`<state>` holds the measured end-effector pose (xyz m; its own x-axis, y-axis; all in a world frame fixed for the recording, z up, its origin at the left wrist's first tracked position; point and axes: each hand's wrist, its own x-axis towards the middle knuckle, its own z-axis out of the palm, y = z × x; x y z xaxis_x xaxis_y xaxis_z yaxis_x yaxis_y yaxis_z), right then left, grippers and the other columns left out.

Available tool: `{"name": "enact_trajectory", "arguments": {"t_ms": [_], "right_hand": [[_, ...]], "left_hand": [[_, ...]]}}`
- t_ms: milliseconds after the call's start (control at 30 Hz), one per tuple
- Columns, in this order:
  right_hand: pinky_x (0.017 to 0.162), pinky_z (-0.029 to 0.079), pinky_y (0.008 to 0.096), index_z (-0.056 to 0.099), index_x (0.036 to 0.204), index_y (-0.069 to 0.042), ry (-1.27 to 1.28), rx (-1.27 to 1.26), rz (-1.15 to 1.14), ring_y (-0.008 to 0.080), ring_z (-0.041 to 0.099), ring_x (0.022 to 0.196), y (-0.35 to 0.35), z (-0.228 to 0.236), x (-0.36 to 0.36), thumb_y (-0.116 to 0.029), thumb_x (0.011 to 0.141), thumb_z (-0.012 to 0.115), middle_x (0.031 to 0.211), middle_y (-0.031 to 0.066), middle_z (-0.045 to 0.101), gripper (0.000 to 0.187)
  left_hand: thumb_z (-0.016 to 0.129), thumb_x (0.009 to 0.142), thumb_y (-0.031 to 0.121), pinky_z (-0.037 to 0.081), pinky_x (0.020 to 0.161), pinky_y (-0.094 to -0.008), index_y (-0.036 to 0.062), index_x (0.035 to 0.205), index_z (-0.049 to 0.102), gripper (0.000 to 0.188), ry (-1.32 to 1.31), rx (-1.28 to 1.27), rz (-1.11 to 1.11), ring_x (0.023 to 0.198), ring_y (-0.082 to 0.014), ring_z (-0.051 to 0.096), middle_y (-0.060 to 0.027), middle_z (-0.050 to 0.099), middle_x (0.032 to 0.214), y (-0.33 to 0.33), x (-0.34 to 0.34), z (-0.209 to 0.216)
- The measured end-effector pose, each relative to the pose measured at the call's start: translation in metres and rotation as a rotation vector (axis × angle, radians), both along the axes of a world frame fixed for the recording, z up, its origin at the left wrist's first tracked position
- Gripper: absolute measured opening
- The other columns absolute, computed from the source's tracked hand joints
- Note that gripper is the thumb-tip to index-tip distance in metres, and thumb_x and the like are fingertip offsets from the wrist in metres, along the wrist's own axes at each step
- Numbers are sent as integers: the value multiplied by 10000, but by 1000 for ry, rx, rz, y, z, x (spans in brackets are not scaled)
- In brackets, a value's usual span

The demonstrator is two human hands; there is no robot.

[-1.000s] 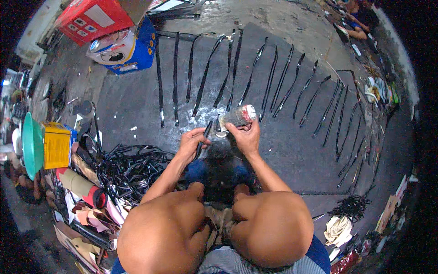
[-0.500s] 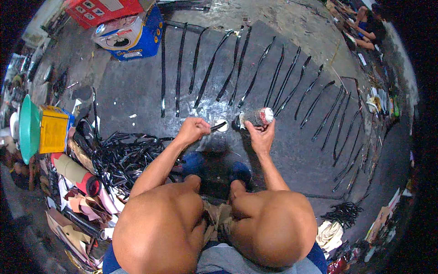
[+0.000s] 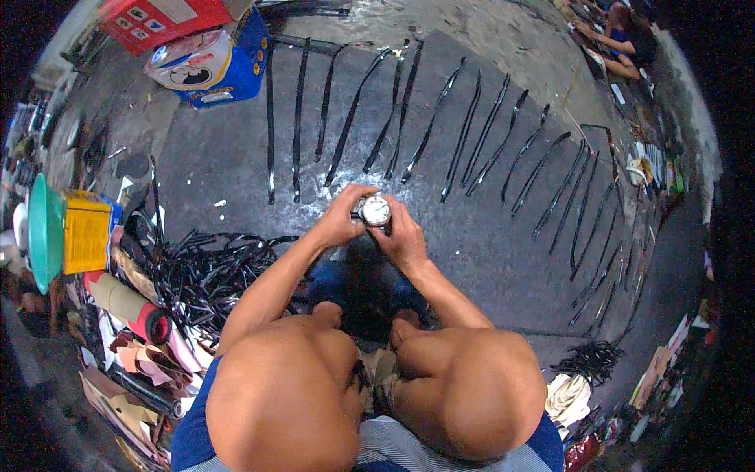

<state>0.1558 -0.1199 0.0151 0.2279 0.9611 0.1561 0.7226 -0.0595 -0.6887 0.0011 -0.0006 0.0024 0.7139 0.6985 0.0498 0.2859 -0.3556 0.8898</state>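
Observation:
A small cylindrical can (image 3: pixel 376 211) with a whitish round end facing up stands between my two hands, just above the dark sheet in front of my knees. My left hand (image 3: pixel 344 214) is closed against its left side. From the right, my right hand (image 3: pixel 403 234) curls its fingers and thumb round it. Something small and dark shows by the left fingertips; what it is I cannot make out. Beyond my hands, several thin black strips (image 3: pixel 342 118) lie spaced out side by side on the dark sheet (image 3: pixel 330 177), fanning round to the right.
To my left lies a tangled heap of black strips (image 3: pixel 208 271), near a rolled sheet (image 3: pixel 126 303) and a yellow tin (image 3: pixel 88 236) beside a green round dish (image 3: pixel 46 232). A blue box (image 3: pixel 228 67) sits at the far left. Another person (image 3: pixel 629 43) is at the far right.
The can, tilted in my right hand before, has moved left and turned end-up. My left hand, which held a short black stick by a white disc, has come against the can.

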Motion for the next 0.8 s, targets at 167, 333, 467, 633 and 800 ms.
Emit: {"name": "enact_trajectory", "arguments": {"t_ms": [167,333,467,633,800], "right_hand": [[833,553,347,532,1312,-35,365,-119,-91,248,686,961,3,-12,18,-41,802,742,1156,125,671,552],[770,540,338,655,1075,-60,560,-368,-344,198,690,834,21,-57,29,-78,848,723,870,76,727,238],[740,527,317,664,1026,-66,685,-325,-369,176,677,776,22,-90,35,-6,810,698,820,57,710,226],[755,500,263,658,991,-67,999,-159,-425,114,625,783,22,-15,42,74,746,684,849,13,678,283],[782,505,277,557,1136,-84,1313,221,-220,136,619,842,-20,130,86,86,787,686,914,12,623,409]], "left_hand": [[844,715,85,501,976,-398,37,1237,598,580,-96,49,-27,1152,-330,625,-141,635,1200,-13,4,13],[829,754,69,522,911,-394,28,1193,608,494,-54,58,-3,1085,-351,650,-162,647,1152,-14,10,13],[751,782,39,521,900,-407,33,1170,616,411,-69,46,-23,1077,-361,649,-162,647,1138,-14,15,10],[727,763,55,508,914,-440,63,1181,588,441,-18,109,-60,1087,-378,618,-153,619,1120,-13,15,12],[735,697,2,509,971,-431,80,1245,573,577,85,60,-35,1168,-375,597,-156,599,1185,-15,-2,2]]}}
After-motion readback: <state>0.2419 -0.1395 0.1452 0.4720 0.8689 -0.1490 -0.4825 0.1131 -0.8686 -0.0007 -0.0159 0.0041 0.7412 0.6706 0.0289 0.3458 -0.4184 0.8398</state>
